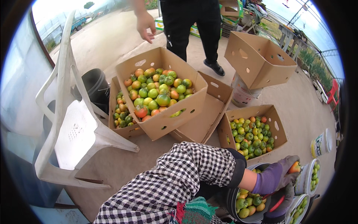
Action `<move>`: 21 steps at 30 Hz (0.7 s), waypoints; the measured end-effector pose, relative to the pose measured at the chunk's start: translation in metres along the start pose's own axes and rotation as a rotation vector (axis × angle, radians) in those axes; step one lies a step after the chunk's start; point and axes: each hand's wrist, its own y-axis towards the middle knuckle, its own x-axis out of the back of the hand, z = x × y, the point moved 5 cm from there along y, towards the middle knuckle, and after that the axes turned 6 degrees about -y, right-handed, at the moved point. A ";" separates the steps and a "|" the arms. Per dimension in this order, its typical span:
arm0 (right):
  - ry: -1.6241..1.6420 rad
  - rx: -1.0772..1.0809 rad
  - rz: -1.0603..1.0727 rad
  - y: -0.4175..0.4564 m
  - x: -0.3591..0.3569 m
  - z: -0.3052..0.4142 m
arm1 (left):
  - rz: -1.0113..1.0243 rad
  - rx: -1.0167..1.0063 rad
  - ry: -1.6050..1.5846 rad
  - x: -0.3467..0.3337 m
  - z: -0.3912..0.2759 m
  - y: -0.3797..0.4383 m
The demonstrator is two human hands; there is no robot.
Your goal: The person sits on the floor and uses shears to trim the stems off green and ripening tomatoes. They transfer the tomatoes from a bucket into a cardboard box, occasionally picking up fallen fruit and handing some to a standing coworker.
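My left hand (282,170), in a purple and grey glove, grips an orange-red tomato (294,167) above the buckets at the lower right. Just below it is my gloved right hand (282,197), closed around a red-handled tool (277,203); its working end is hidden. Under my hands, a dark bucket (232,205) holds green and orange tomatoes (251,202). Another bucket (263,165) with tomatoes is partly covered by my left forearm. White buckets (302,179) of green tomatoes stand to the right. A cardboard box (275,124) of mixed tomatoes (251,137) lies beyond my left wrist.
A large cardboard box (179,117) of tomatoes rests over other boxes. An empty-looking box (246,61) sits on a bucket (243,93). A white plastic chair (74,134) stands left, near a black bucket (93,84). A person in black trousers (190,25) stands beyond the boxes.
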 end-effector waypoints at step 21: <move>-1.541 0.730 0.468 0.063 -0.186 0.064 | -0.449 0.145 -0.667 0.189 -0.029 0.018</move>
